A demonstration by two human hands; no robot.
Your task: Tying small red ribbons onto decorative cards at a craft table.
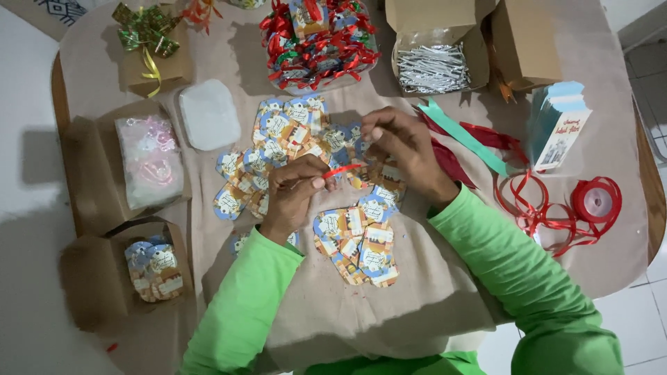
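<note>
Pinching red ribbon (342, 169), left hand (293, 187) hides its end.

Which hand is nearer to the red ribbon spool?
Right. The right hand is over the paper tags, with loose ribbon between it and the spool near the table's right edge. The left hand is farther left, beyond the right hand.

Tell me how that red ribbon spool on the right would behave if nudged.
The red ribbon spool lies flat on the table, so it would probably slide, not roll. It looks small and light. The loose ribbon curling from it seems floppy and would likely drag or tangle.
</note>
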